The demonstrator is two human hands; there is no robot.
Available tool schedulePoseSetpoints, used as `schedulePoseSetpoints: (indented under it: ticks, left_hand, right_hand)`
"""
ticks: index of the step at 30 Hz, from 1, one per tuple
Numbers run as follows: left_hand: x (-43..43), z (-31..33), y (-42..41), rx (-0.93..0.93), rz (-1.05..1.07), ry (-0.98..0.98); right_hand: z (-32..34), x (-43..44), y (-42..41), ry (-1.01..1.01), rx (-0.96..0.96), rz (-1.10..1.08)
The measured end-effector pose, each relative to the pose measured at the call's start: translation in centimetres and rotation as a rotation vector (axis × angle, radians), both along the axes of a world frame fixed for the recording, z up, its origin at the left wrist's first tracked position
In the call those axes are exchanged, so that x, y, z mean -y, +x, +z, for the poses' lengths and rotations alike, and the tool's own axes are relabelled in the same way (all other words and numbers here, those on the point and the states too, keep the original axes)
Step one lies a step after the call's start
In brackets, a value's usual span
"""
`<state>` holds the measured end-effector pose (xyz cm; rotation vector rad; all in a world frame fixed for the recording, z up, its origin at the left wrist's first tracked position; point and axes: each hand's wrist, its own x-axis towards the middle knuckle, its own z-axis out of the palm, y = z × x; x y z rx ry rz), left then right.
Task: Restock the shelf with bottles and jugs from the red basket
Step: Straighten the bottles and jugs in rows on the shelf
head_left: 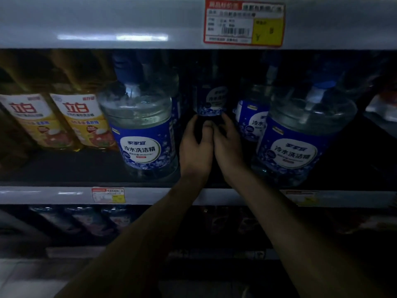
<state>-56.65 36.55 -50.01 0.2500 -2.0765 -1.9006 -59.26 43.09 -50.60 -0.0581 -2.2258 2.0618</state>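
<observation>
On a dim shop shelf (53, 195), a person's left hand (196, 147) and right hand (228, 145) curl together round the lower part of a slim bottle (210, 100). The bottle is dark and blue-labelled, and it stands well back in the gap between two large jugs. The hands hide its base, so whether it rests on the board cannot be told.

The left jug (141, 130) is clear plastic, round-shouldered and wrapped in a glossy blue label, and it sits just beside the left hand. The right jug (300, 136), its twin, crowds the right wrist. A third jug (250, 117) stands half hidden behind it.

Further left stand two amber bottles (79, 117) with cream-and-yellow labels and red characters. A red-and-yellow price tag (243, 22) is fixed to the pale rail overhead, and a smaller tag (108, 195) to the rail below the hands. Dark bottles (86, 220) line the tier beneath.
</observation>
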Motion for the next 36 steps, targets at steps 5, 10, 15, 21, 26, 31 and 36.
schedulePoseSetpoints:
  ticks: [5, 10, 15, 21, 26, 31, 36]
  left_hand:
    - [-0.1, 0.4, -1.5, 0.050, -0.023, 0.141]
    - [-0.4, 1.7, -2.3, 0.093, -0.196, 0.257]
    - [0.6, -0.4, -4.7, 0.145, -0.071, 0.343]
    - [0.3, -0.5, -5.4, 0.186, -0.074, 0.409]
    - [0.6, -0.9, -6.6, 0.271, -0.125, 0.522]
    - [1.1, -0.6, -7.3, 0.261, -0.105, 0.520]
    - [1.2, -0.3, -4.5, 0.128, -0.123, 0.196]
  right_hand:
    - [-1.5, 1.3, -1.9, -0.115, -0.048, 0.007]
    - [-1.2, 1.3, -3.8, -0.304, 0.046, -0.081]
    - [-1.0, 1.1, -4.0, -0.384, 0.169, -0.096]
    - [-0.4, 0.8, -3.4, -0.394, 0.262, -0.004]
    - [0.3, 0.8, -2.9, -0.297, 0.277, -0.018]
    - [0.7, -0.3, -1.6, 0.040, 0.185, 0.000]
    - [0.8, -2.3, 1.3, 0.378, 0.005, 0.088]
